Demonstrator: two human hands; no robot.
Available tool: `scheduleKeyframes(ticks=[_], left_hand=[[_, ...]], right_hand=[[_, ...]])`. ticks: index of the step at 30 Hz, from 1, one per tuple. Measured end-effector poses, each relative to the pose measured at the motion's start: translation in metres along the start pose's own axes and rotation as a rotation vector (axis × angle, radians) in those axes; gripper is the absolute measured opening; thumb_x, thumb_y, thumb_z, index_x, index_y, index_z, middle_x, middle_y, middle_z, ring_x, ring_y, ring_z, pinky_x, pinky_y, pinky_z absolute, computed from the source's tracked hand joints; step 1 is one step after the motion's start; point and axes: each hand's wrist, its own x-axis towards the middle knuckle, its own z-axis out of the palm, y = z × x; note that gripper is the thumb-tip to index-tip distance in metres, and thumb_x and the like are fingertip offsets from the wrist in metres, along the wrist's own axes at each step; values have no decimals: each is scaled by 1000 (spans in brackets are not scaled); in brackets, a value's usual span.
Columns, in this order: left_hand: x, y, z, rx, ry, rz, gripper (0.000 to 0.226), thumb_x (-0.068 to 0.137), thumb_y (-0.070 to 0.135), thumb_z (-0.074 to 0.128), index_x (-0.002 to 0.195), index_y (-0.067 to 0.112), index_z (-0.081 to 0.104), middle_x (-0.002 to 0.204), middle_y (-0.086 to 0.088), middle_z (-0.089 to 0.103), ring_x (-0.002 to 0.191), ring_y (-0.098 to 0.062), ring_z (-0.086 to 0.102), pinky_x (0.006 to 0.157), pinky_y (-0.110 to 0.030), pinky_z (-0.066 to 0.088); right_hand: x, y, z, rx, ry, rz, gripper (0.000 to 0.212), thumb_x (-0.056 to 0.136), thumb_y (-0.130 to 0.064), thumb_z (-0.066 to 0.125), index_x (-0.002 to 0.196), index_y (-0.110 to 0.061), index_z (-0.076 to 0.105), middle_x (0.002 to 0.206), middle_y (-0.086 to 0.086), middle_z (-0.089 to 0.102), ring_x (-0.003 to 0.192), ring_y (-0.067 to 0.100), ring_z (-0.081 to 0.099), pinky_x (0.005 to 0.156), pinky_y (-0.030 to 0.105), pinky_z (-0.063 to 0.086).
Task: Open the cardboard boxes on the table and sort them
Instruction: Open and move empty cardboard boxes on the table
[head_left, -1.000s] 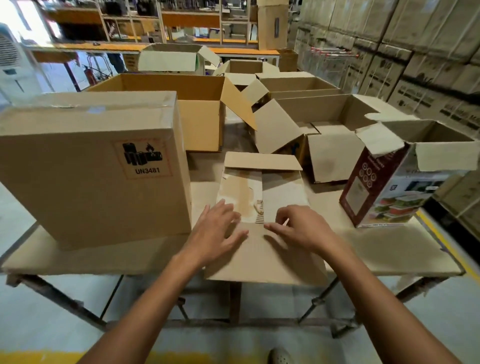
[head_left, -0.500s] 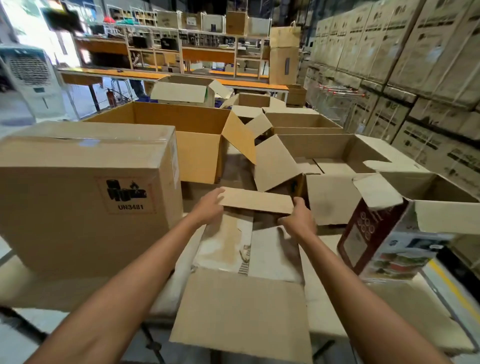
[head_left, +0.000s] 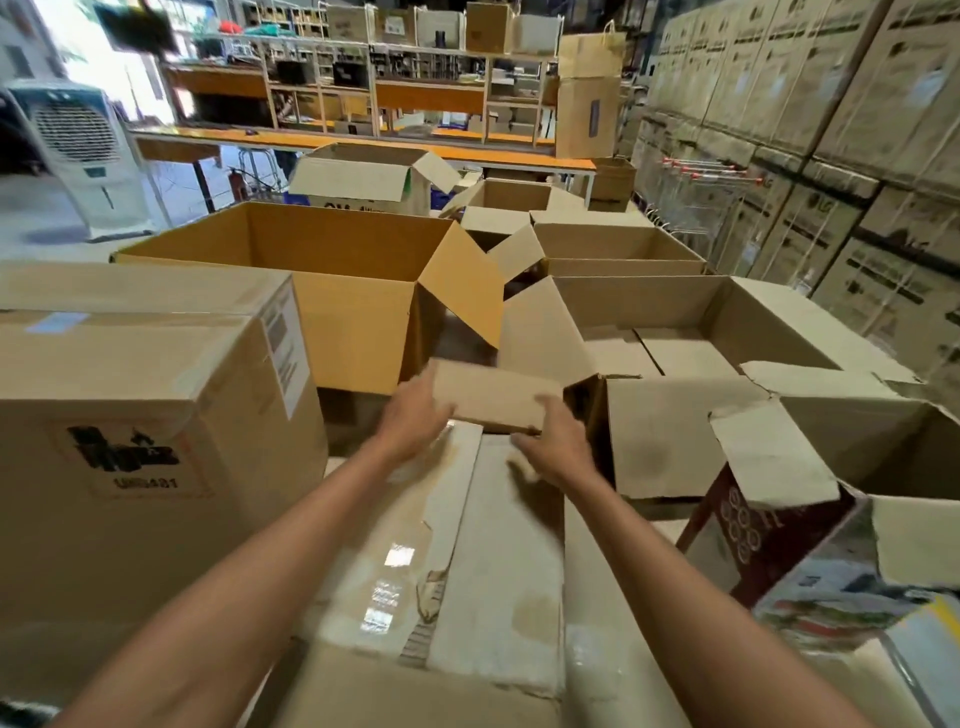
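The box (head_left: 498, 561) sits on the counter (head_left: 608, 654) right in front of the person, between a big sealed box (head_left: 140, 447) on the left and a printed box (head_left: 779, 551) with ragged flaps on the right. Its near flap (head_left: 395, 696) already hangs toward the person, and the two inner flaps (head_left: 519, 519) lie flat and shut, with torn tape along their seam. Both hands are at the far flap (head_left: 493, 397), which stands tilted up. The left hand (head_left: 410, 418) grips its left end. The right hand (head_left: 550, 447) pinches its right lower corner, thumb on top, though blur softens the fingers.

The step in hand looks like folding this far flap back and out. To do it well, hold both ends evenly so the flap bends at its crease and does not tear, and push it away and down until it stays open by itself. The open boxes (head_left: 675, 332) stand just behind, so the flap has little room; drawing the box a little nearer first would help. Then the inner flaps want lifting from the seam, one hand to each, starting where the tape is already torn. The box looks light, so it may slide under the push.
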Motion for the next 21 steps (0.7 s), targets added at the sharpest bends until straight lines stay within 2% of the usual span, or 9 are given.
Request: scheduleKeyframes(ticks=[2,3,7,10,13,16,18,19,21], left_hand=[[0,-9,15,303,-84,37,38,96,46,49,127,25,57,118,1,61,115,-22,53,91,-42,47],[0,-12,20,399,-91,54,40,97,51,44,122,25,62,118,2,61,115,-21,51,93,-42,45],[2,-10,22,508,-153,72,55,96,64,34,127,26,58,124,1,57,120,-22,49,97,-47,42],[-8,-2,21,593,-220,42,65,95,67,34,144,24,43,148,-6,43,139,-28,34,112,-57,28],[-33,11,22,631,-278,-26,87,90,73,40,157,25,14,166,-12,7,152,-38,-1,114,-68,5],[-66,23,20,668,-365,-104,106,82,73,54,158,28,-4,165,-13,-13,149,-44,-17,110,-73,-3],[-84,29,15,686,-425,-136,106,82,61,61,157,30,-7,165,-12,-16,148,-46,-16,109,-74,-1],[-87,32,9,662,-442,-151,102,83,56,61,157,30,-3,165,-12,-11,149,-47,-9,110,-74,4],[-88,44,-15,547,-431,-140,82,86,50,57,153,24,17,160,-17,18,142,-45,24,109,-63,29]], right_hand=[[0,19,13,-120,-107,2,68,84,-42,71,143,-23,43,152,3,40,133,28,47,105,46,46],[-1,25,17,-129,-105,0,67,84,-44,69,143,-25,44,153,-1,37,131,26,48,104,45,47],[5,29,21,-186,-61,-16,62,86,-43,67,142,-27,44,144,-1,40,122,27,52,95,42,50],[4,26,23,-224,-68,-5,66,87,-41,67,145,-24,39,148,3,38,124,31,51,97,44,49],[-2,24,19,-197,-7,11,65,90,-38,65,146,-20,39,149,5,41,126,31,51,98,43,49],[-12,17,11,-150,215,-49,31,93,-29,57,121,-15,61,123,6,62,108,29,61,86,40,51],[-25,12,6,-205,278,-93,20,94,-26,54,103,-12,65,103,7,68,93,30,64,76,39,54],[-33,9,5,-252,264,-105,20,94,-27,53,101,-12,65,101,7,68,91,29,64,74,38,53],[-49,4,8,-348,182,-106,25,94,-31,51,105,-14,65,111,7,64,97,29,61,75,36,50]])
